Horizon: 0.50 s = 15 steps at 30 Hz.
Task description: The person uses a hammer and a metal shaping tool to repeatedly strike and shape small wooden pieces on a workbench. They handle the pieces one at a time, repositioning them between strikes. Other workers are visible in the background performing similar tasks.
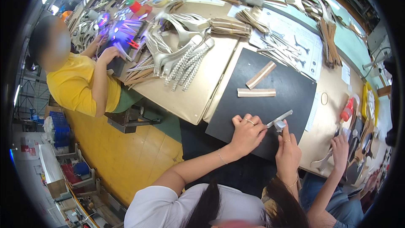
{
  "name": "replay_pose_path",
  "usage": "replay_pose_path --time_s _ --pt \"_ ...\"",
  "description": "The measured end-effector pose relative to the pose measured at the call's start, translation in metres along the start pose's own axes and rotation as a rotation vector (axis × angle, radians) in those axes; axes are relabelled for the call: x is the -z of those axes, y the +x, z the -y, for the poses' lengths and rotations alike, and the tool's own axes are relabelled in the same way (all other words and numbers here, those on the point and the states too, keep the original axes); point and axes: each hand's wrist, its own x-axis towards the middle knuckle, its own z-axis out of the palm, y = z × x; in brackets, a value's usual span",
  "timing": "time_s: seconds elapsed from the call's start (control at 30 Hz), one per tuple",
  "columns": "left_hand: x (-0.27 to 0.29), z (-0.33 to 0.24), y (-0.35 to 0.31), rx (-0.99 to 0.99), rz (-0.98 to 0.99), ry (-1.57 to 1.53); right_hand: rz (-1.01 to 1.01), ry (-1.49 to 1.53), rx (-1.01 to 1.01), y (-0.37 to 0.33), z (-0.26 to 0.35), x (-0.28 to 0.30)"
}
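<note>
Over a black board (228,88) on the bench, my left hand (248,131) is closed, its thumb and fingertips pinching one end of a narrow silver-grey strip (285,115). My right hand (288,154) is closed at a small shiny pale-grey piece (279,125), which meets the strip; whether the two are one part I cannot tell. Two short brown strips with a pale line along them lie farther up the board, a slanted strip (261,75) and a level strip (256,93).
Silver cut straps (181,52) and brown strip bundles (230,27) pile up at the left. A printed pattern sheet (291,38) lies beyond the board. A co-worker in yellow (80,82) sits left; another person's hand (339,147) works at right, near a red bottle (347,109).
</note>
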Motion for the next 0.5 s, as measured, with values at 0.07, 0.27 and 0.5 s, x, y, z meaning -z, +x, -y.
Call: replay_pose_path --time_s 0.07,0.27,0.5 --pt "-0.0064 -0.0015 0.0057 -0.009 -0.008 0.006 -0.010 -0.004 0.000 0.0015 -0.0032 -0.0003" --pt "-0.0041 -0.0038 0.0110 0.012 0.048 0.074 0.015 -0.054 -0.019 0.0002 -0.0058 0.0011" --pt "-0.0053 -0.0011 0.0130 0.074 0.070 -0.009 0.057 -0.032 -0.051 0.0050 -0.0097 0.0058"
